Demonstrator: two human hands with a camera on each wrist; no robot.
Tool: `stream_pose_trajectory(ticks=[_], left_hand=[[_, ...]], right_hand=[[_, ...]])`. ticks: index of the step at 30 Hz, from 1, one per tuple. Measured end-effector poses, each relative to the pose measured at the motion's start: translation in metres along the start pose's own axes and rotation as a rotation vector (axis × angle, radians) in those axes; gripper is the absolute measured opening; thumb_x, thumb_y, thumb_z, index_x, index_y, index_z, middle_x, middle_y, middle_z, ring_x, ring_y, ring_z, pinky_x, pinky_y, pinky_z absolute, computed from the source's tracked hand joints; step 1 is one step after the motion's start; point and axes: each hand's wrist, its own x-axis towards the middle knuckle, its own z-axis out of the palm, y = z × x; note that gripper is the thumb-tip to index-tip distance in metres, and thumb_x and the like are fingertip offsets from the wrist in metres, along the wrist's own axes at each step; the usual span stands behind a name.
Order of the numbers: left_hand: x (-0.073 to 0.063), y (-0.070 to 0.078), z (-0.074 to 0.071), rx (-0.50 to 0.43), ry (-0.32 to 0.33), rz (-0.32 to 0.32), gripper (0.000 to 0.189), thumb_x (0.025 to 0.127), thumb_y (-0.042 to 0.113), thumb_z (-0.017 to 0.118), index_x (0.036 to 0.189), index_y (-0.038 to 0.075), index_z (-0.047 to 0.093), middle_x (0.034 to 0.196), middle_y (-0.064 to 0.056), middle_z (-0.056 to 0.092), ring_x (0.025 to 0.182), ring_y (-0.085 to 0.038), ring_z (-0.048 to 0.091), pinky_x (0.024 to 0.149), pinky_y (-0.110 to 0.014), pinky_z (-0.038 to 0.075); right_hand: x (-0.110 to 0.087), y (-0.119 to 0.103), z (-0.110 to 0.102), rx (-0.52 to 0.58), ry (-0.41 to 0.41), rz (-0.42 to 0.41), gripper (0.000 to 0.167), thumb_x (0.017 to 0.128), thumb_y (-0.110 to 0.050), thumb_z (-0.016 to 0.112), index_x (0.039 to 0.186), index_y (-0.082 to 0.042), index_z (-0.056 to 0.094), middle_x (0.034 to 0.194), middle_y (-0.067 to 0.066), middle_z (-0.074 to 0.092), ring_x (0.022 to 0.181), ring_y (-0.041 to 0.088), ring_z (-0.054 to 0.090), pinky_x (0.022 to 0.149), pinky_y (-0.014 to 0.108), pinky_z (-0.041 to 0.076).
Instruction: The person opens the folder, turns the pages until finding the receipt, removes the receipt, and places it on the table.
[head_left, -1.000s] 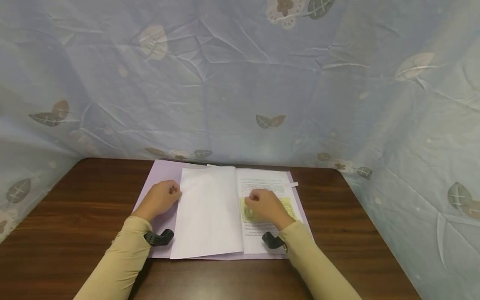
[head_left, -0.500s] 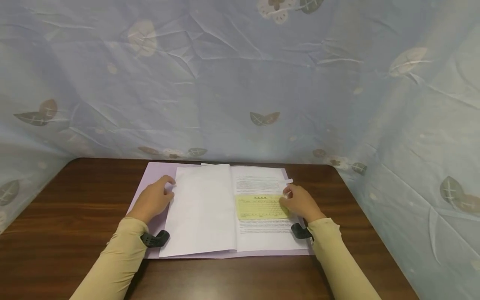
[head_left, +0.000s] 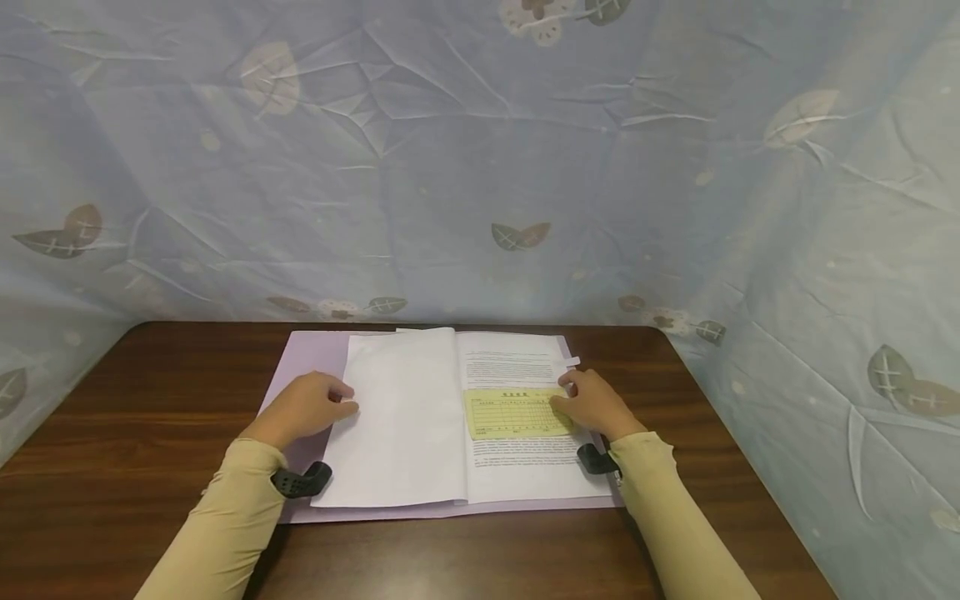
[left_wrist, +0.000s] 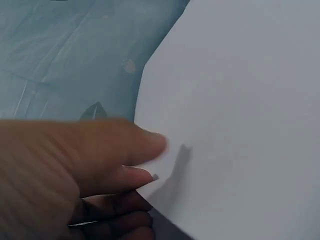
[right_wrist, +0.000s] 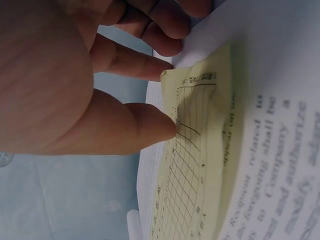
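An open lilac folder [head_left: 300, 358] lies on the table with papers inside. My left hand [head_left: 300, 408] is at the left edge of a blank white page [head_left: 405, 417], its thumb over the page and forefinger close by the edge, a gap between them in the left wrist view. On the right lies a printed text sheet [head_left: 517, 479] with a yellow ruled slip [head_left: 513, 417] across its middle. My right hand [head_left: 600, 406] is at the slip's right end. In the right wrist view its thumb [right_wrist: 155, 122] touches the slip's edge and the forefinger [right_wrist: 145, 65] reaches its corner, fingers spread apart.
The dark wooden table [head_left: 150, 467] extends on both sides of the folder. A pale blue leaf-patterned cloth [head_left: 450, 167] hangs behind and at the sides. A small white tab [head_left: 572, 362] sticks out at the text sheet's right edge. Black wrist cameras sit on both wrists.
My right hand has moved right from over the slip's middle to its right end, uncurling. My left hand has loosened its curl at the page's edge, its thumb now reaching over the page.
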Motion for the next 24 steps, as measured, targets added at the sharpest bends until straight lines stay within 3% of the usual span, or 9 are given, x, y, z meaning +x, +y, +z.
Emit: stream_pose_trajectory(ticks=[3,10,19,24], left_hand=[[-0.001,0.001,-0.001,0.018,-0.058,0.028,0.05,0.089,0.025,0.081,0.124,-0.008,0.07,0.12,-0.025,0.068,0.109,-0.036,0.063,0.098,-0.055,0.051],[-0.005,0.001,-0.001,0.122,-0.136,0.057,0.092,0.075,0.047,0.09,0.14,-0.009,0.057,0.143,-0.039,0.045,0.134,-0.057,0.043,0.109,-0.068,0.037],[-0.009,0.003,0.001,0.138,-0.155,0.024,0.108,0.074,0.048,0.09,0.157,0.001,0.039,0.158,-0.042,0.024,0.144,-0.063,0.024,0.105,-0.085,0.02],[-0.011,0.006,-0.001,0.166,-0.194,0.042,0.099,0.078,0.049,0.087,0.156,0.005,0.044,0.158,-0.046,0.019,0.145,-0.065,0.02,0.104,-0.086,0.017]], right_hand=[[0.0,-0.002,0.0,-0.004,-0.001,0.004,0.049,0.094,-0.028,0.07,0.133,0.0,0.063,0.105,0.011,0.057,0.092,0.026,0.055,0.073,0.037,0.048],[-0.001,-0.002,0.0,-0.02,0.005,0.001,0.048,0.093,-0.026,0.069,0.132,0.001,0.063,0.105,0.012,0.057,0.091,0.026,0.055,0.074,0.039,0.047],[0.0,0.0,0.001,-0.002,-0.008,0.014,0.047,0.093,-0.025,0.073,0.133,-0.001,0.064,0.105,0.011,0.055,0.091,0.025,0.054,0.073,0.037,0.047],[0.0,0.0,0.001,0.008,-0.013,0.024,0.048,0.093,-0.024,0.073,0.134,-0.002,0.064,0.107,0.012,0.055,0.094,0.026,0.054,0.073,0.037,0.047]])
